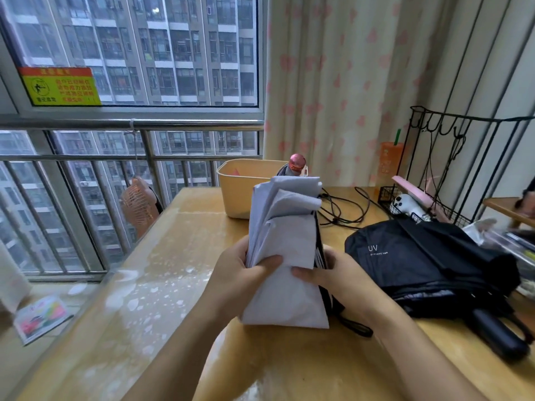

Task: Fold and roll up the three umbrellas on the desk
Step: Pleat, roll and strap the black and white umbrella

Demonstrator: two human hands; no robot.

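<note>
A pale lilac umbrella [285,244] with a black lining stands upright above the wooden desk [179,285], its canopy gathered in flat pleats. My left hand [246,273] grips its left side, thumb across the fabric. My right hand [327,273] grips its right side at the same height. A black wrist strap [357,328] hangs from its lower end. A black umbrella [434,264] marked "UV" lies loosely collapsed on the desk to the right, its handle [500,337] pointing toward me. A third umbrella is not clearly visible.
A beige plastic bin [240,192] stands behind the lilac umbrella, with a red-capped item [297,163] beside it. Black cables [341,206] trail across the desk's far side. A black wire rack [434,175] stands at the back right. A window railing [130,123] runs along the left.
</note>
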